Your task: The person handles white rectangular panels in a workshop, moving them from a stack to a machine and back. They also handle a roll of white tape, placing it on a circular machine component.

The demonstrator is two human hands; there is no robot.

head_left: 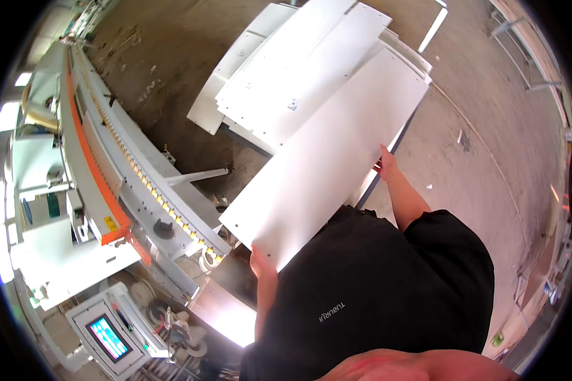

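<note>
A long white panel (327, 162) with small dark holes near its ends lies slantwise in front of me. My left hand (260, 263) is closed on its near end, close to a corner hole. Farther along, my right hand (386, 164) grips the right long edge, with some fingers hidden beneath the board. The far part of this panel rests over or beside other boards; the exact contact does not show. A stack of white panels (292, 76) of differing sizes lies just beyond, to the left.
To the left runs a long machine with an orange strip (95, 152) and a row of yellow rollers (152, 187). A control box with a lit screen (109, 338) stands at lower left. Bare concrete floor (470, 152) stretches to the right, with a thin cable across it.
</note>
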